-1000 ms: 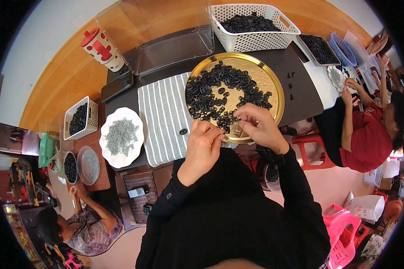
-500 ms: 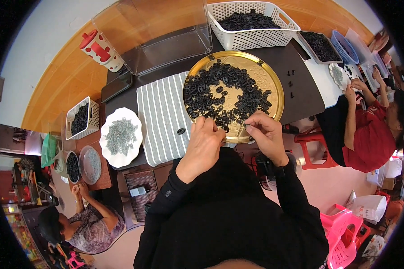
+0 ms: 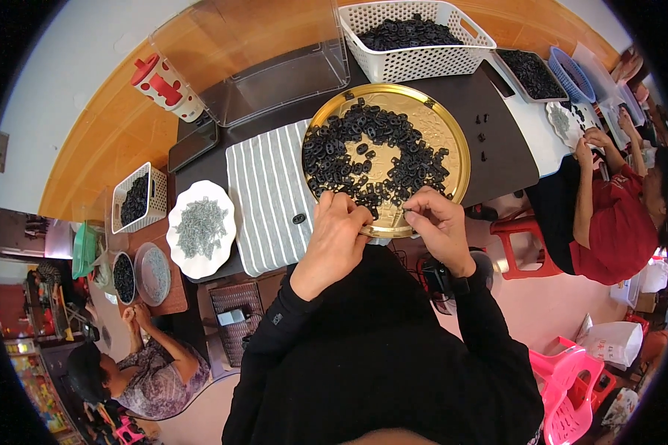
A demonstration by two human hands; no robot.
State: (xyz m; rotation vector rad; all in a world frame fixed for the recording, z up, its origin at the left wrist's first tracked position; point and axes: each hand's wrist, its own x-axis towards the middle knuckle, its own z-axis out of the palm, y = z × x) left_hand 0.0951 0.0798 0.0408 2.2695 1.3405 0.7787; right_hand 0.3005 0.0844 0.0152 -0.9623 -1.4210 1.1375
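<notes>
A round gold tray (image 3: 462,159) holds a ring-shaped heap of small black plastic pieces (image 3: 364,126), oval with holes. Over the tray's near left rim, my left hand (image 3: 335,233) has its fingers curled and pressed together; whatever they hold is hidden. My right hand (image 3: 441,230) pinches thumb and forefinger over the near right part of the tray. A tiny dark bit shows at those fingertips, too small to name. One black piece (image 3: 298,219) lies alone on the grey striped cloth (image 3: 267,193) left of the tray. A white scalloped plate (image 3: 179,256) carries thin grey metal pins (image 3: 202,226).
Behind the tray stands a white perforated basket (image 3: 393,70) full of black pieces, beside a clear plastic box (image 3: 274,89). A spotted cup (image 3: 172,89) and dark phone (image 3: 193,144) are at the left. Co-workers sit left (image 3: 152,378) and right (image 3: 616,222). Several black pieces dot the table's right.
Both my hands stay almost where they were, with only a slight shift of the fingers. The person on the right has moved their hands a little.
</notes>
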